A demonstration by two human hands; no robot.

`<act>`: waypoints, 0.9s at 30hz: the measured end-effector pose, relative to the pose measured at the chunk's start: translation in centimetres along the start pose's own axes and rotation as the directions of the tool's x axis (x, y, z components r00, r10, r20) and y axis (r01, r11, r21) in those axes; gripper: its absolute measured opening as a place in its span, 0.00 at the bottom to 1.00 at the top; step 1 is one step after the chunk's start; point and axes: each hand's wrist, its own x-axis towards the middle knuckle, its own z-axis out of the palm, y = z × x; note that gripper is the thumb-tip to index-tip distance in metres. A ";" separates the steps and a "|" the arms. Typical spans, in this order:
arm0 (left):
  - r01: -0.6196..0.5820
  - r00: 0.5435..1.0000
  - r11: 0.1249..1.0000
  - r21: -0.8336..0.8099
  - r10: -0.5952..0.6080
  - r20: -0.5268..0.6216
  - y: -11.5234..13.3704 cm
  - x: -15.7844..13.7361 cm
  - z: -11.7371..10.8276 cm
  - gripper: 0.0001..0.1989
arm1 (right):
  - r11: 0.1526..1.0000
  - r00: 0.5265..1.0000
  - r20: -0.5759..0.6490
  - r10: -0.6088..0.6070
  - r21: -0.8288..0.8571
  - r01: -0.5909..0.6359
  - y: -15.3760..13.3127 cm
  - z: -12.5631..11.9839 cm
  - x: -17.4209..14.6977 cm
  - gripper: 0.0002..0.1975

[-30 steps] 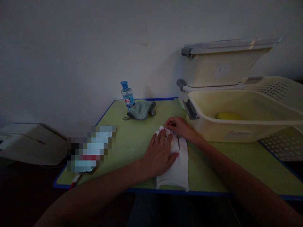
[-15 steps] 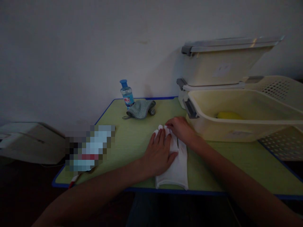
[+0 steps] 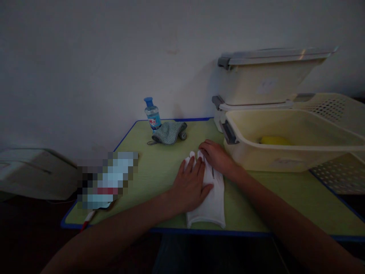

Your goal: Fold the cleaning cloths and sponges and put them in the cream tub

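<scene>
A white glove lies on the green table with its cuff toward me and its fingers pointing away. My left hand rests flat on the glove, fingers extended over its palm and finger area. At the glove's upper right, my right hand has its fingers curled in on a glove finger, seemingly pinching it. My right fingertips are partly hidden, and both hands cover some of the glove.
Behind stand a blue-capped bottle and a grey-green cloth. A cream bin holding something yellow sits right, before a lidded box and perforated basket. Left lies a pixelated item.
My right fingers have curled further over the glove finger, and the slit on the glove's right side looks shorter. My left hand stays flat, almost unmoved. The view has shifted slightly.
</scene>
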 end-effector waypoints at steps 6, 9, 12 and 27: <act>-0.009 1.000 1.000 -0.005 0.009 -0.013 -0.7 0.1 0.1 0.34 | 0.999 1.000 0.015 0.012 0.036 -0.012 0.4 -0.7 -0.5 0.13; -0.032 0.999 0.999 -0.012 0.032 -0.012 -1.0 0.2 0.1 0.33 | 1.000 0.994 0.109 0.016 0.000 -0.016 0.1 -1.1 -1.0 0.12; -0.053 0.999 0.998 -0.027 0.053 -0.007 -1.3 0.3 0.1 0.33 | 0.998 0.984 0.166 0.062 -0.025 -0.059 -0.2 -1.4 -1.3 0.10; -0.049 0.999 0.997 -0.061 0.050 0.007 -1.3 0.3 0.0 0.32 | 0.981 0.994 0.076 0.079 0.169 -0.091 0.3 -0.9 -0.8 0.10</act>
